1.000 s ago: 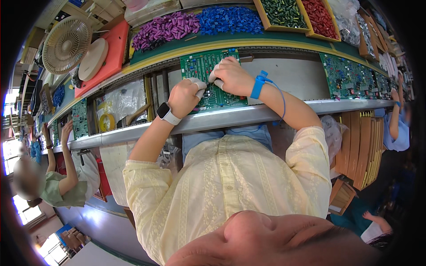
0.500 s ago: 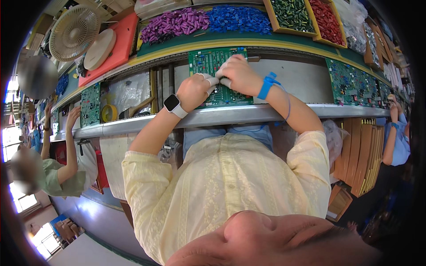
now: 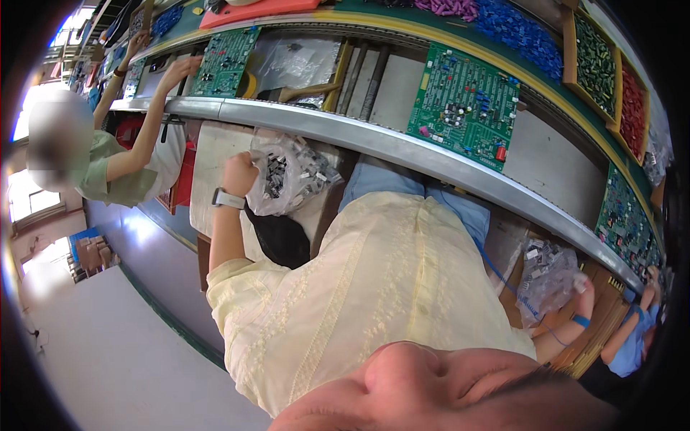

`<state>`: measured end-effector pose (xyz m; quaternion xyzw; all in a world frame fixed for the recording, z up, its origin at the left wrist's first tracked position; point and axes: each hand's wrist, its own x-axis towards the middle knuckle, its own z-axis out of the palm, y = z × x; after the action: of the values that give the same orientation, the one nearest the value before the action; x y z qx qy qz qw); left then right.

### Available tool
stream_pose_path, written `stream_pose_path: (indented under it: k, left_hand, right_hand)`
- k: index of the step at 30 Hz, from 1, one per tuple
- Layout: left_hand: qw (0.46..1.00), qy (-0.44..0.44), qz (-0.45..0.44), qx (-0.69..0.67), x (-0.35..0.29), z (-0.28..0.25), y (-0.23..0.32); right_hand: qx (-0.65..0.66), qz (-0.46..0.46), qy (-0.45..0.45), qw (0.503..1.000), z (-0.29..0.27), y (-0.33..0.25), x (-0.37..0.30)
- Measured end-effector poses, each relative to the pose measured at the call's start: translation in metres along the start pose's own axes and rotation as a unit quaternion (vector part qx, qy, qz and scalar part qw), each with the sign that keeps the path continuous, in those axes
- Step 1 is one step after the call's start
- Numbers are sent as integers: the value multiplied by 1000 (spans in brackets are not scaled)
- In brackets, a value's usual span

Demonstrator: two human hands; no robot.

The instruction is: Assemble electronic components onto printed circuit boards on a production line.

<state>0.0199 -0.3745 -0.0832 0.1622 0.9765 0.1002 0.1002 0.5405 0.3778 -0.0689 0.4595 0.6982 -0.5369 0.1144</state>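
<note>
My left hand [image 3: 241, 173] is down below the bench rail at the left, its fingers curled closed at the edge of a clear plastic bag [image 3: 267, 203]. Small grey and black parts fill that bag; whether the fingers pinch the film or a part is hidden. Low at the right, my right hand [image 3: 582, 283] is beside a second clear bag [image 3: 550, 276] of similar grey parts, its fingers blurred against the plastic. A green circuit board [image 3: 460, 108] with many small components rests on the rails in front of me, untouched.
A metal rail [image 3: 316, 128] runs along the bench's front. More circuit boards lie left [image 3: 224, 63] and right [image 3: 624, 215]. Blue parts [image 3: 521, 39] and boxes of green [image 3: 595, 68] and red parts [image 3: 632, 108] are behind. Co-workers' hands [image 3: 180, 70] work on both sides.
Both hands have left the circuit board and moved down and apart, left to one parts bag, right to the other. The view has turned, so the bench now slants down to the right.
</note>
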Motion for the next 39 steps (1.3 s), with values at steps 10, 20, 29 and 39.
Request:
stream_pose_path:
  k: [10,20,29,39]
  left_hand:
    - [985,-150,52,71,1,72,8]
    - [979,-204,9,-18,10,67,21]
    - [976,-209,-6,-54,8,75,10]
    - [971,-209,-73,-93,13,97,-3]
  right_hand:
    - [-47,-289,-206,934,43,157,38]
    - [-558,252,234,755,90,146,30]
    - [-228,183,467,835,114,149,21]
    - [-164,150,297,929,78,146,8]
